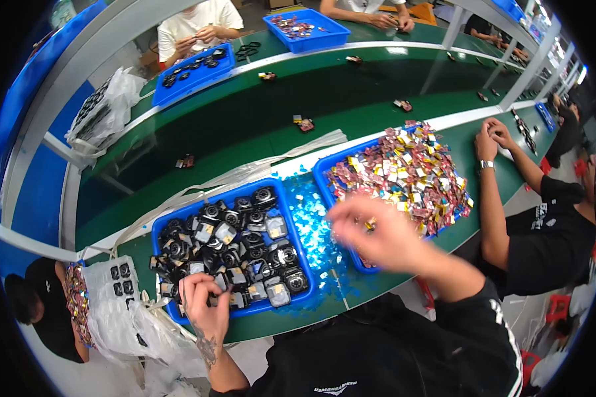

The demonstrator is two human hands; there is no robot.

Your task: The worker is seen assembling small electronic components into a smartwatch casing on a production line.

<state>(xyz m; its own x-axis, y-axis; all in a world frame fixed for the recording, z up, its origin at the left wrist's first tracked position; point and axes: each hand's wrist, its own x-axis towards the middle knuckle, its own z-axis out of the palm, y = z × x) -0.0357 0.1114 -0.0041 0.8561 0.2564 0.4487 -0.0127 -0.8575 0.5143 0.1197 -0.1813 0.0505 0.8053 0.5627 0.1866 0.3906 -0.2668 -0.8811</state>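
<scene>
Curls the left hand (pixel 205 299) narrow over black housings (pixel 179 249), bends the right hand (pixel 381 235) loosely above circuit pieces (pixel 410 165).
Dips on the left into the near side of the left blue bin (pixel 291 223), with any hold hidden; hovers on the right over the near left part of the right blue bin (pixel 322 185), too blurred to judge. Seems to be picking parts; probably calls next for a light pinch on one, clear of neighbours.
</scene>
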